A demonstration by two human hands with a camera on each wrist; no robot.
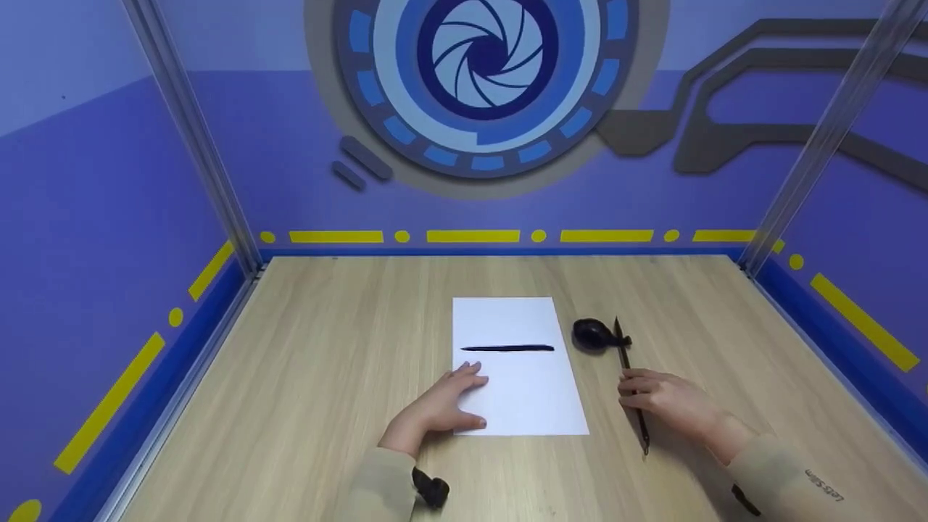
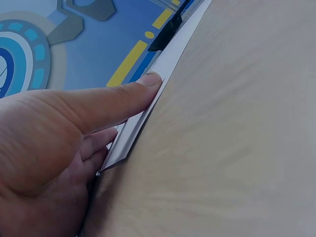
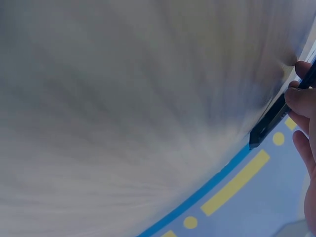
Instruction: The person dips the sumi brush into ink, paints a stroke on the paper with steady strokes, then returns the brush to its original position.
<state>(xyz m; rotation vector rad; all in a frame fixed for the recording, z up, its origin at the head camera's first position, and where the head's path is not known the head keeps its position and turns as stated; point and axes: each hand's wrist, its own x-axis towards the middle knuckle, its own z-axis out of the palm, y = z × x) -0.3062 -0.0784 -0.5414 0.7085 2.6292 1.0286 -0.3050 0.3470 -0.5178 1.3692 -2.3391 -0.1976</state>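
Observation:
A sheet of white paper (image 1: 518, 399) lies on the table with a black tapered mark (image 1: 511, 348) across it. My left hand (image 1: 453, 402) rests on the paper's left edge, fingers spread and thumb near the lower corner. The thumb (image 2: 118, 103) lies along the paper edge in the left wrist view. To the right, my right hand (image 1: 667, 399) pinches a thin dark writing brush (image 1: 641, 428) by its shaft. The brush's pointed end passes across the short handle of a black, rounded ink dish (image 1: 592, 335). In the right wrist view the hand is partly cut off.
The wooden table (image 1: 326, 348) runs back to a purple wall (image 1: 275, 159) with yellow dashes. Metal posts (image 1: 192, 130) stand at the far left and right corners. Dark straps with a small black piece (image 1: 431, 489) sit at the sleeves.

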